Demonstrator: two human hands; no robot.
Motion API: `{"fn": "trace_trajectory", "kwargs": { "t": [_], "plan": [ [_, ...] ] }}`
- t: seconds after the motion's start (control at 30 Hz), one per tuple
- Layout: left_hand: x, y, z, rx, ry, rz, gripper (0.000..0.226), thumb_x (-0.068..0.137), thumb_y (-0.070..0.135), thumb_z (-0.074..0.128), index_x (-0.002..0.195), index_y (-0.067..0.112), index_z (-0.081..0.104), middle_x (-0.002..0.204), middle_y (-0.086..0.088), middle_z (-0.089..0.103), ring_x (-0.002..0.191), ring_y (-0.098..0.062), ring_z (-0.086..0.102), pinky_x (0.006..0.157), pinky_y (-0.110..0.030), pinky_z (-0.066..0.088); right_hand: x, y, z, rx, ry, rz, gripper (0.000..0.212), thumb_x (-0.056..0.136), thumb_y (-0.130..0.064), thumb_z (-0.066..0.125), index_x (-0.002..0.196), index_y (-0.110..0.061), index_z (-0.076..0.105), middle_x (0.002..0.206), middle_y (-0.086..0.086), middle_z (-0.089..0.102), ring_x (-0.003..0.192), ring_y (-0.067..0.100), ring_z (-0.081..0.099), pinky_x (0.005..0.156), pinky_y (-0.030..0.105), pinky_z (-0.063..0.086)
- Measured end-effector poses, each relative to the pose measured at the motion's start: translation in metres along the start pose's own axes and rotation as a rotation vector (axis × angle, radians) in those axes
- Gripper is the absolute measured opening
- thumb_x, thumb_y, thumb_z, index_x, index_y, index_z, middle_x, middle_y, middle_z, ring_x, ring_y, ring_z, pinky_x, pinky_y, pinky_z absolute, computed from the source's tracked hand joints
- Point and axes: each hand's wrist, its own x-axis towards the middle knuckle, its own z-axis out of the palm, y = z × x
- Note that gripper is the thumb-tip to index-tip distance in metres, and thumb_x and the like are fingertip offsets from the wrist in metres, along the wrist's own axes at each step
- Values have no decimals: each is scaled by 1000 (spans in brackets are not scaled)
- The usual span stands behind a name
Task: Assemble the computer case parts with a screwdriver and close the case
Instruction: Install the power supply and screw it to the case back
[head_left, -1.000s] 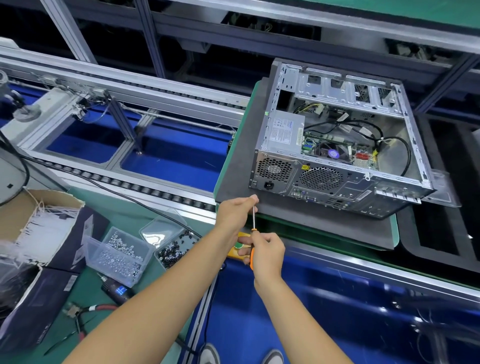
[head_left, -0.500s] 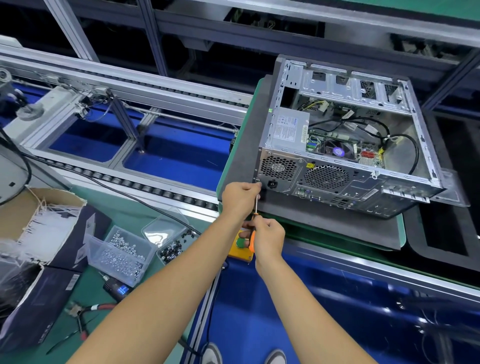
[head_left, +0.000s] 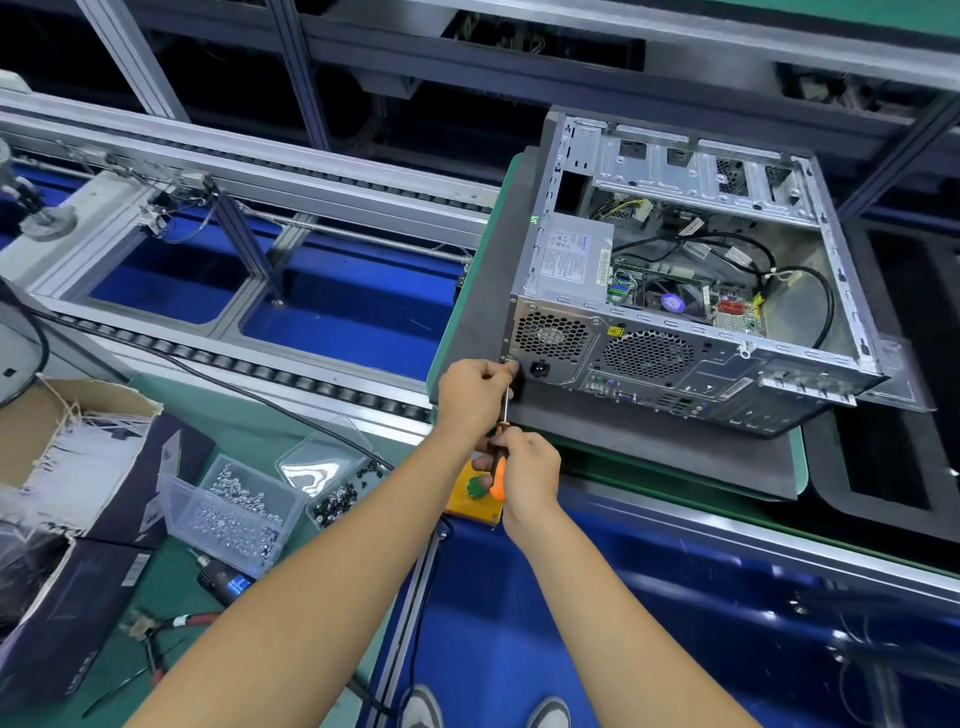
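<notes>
**Op:** Computer case (head_left: 691, 291) sits at about two o'clock from my hands, lying on its side on the grey mat (head_left: 649, 447), open side up. I can see straight in: power supply, board and loose black cables, all uncovered.

**Sup:** So not closed yet?

**Op:** No. I see no side panel on it, and I can't tell where that panel is. By my reading, closing the case is all still ahead.

**Sup:** What are the hands doing?

**Op:** My right hand (head_left: 524, 475) is wrapped round the orange handle of the screwdriver (head_left: 500, 457), with the shaft running up toward twelve o'clock. My left hand (head_left: 475, 395) is curled at the case's rear lower-left corner, fingertips pinched around the shaft near the tip. The tip itself and any screw are hidden behind those fingers, so I can't say whether one is seated.

**Sup:** Which step, then?

**Op:** I'd judge a rear-corner screw beside the power socket is being driven or started, still early to midway overall.

**Sup:** Supplies?

**Op:** A screw box (head_left: 234, 512) at nine o'clock, a bag of dark screws (head_left: 332, 483) just beside it.
</notes>
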Motion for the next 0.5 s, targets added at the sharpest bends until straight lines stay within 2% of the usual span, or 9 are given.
{"fn": "trace_trajectory", "kwargs": {
  "t": [0.07, 0.17, 0.27, 0.3, 0.37, 0.43, 0.5],
  "plan": [
    [0, -1, -6, 33, -95, -8, 41, 102, 38, 56, 79, 11, 76, 74, -1, 73, 72, -22, 65, 64, -29, 49, 0, 0, 1, 127, -51, 96, 8, 96, -4, 52, 99, -2, 59, 73, 14, 73, 47, 16, 60, 39, 23, 38],
    [-1, -3, -11, 12, -225, -70, 35, 105, 38, 51, 95, 15, 75, 81, 3, 73, 55, -17, 65, 45, -24, 48, -2, 2, -2, 240, -89, 183, 19, 100, -10, 50, 111, -1, 62, 78, 13, 75, 50, 14, 62, 36, 20, 38],
    [-1, -3, -12, -43, -228, -96, 32, 104, 37, 55, 99, 12, 75, 85, 0, 73, 48, -17, 66, 38, -25, 48, -1, 3, -3, 264, -106, 200, 25, 101, -14, 49, 115, -1, 64, 86, 14, 77, 53, 14, 65, 36, 20, 39],
    [-1, -2, -11, -60, -215, -95, 32, 103, 36, 57, 97, 11, 76, 85, -1, 73, 53, -19, 68, 41, -28, 51, -1, 4, -4, 246, -104, 189, 23, 99, -14, 50, 111, -2, 66, 86, 13, 77, 52, 14, 64, 36, 20, 38],
    [0, -2, -9, -83, -172, -74, 31, 100, 35, 62, 89, 10, 77, 82, -1, 74, 68, -18, 69, 57, -32, 57, 0, 6, -4, 155, -78, 139, 14, 93, -11, 55, 100, -3, 65, 82, 11, 72, 51, 13, 56, 38, 21, 34],
    [2, -3, -7, -69, -144, -47, 31, 97, 35, 67, 80, 11, 77, 81, 4, 74, 83, -12, 69, 73, -28, 53, 1, 10, -4, 37, -22, 70, 8, 89, -6, 60, 96, -5, 56, 76, 11, 65, 50, 14, 53, 39, 23, 35],
    [5, -3, -6, -67, -145, -52, 29, 95, 34, 70, 76, 13, 75, 89, 1, 76, 94, -15, 70, 85, -31, 54, 2, 12, -4, -36, 26, 27, 10, 88, -4, 63, 93, -6, 55, 68, 9, 65, 49, 15, 56, 41, 24, 39]
  ]
}}
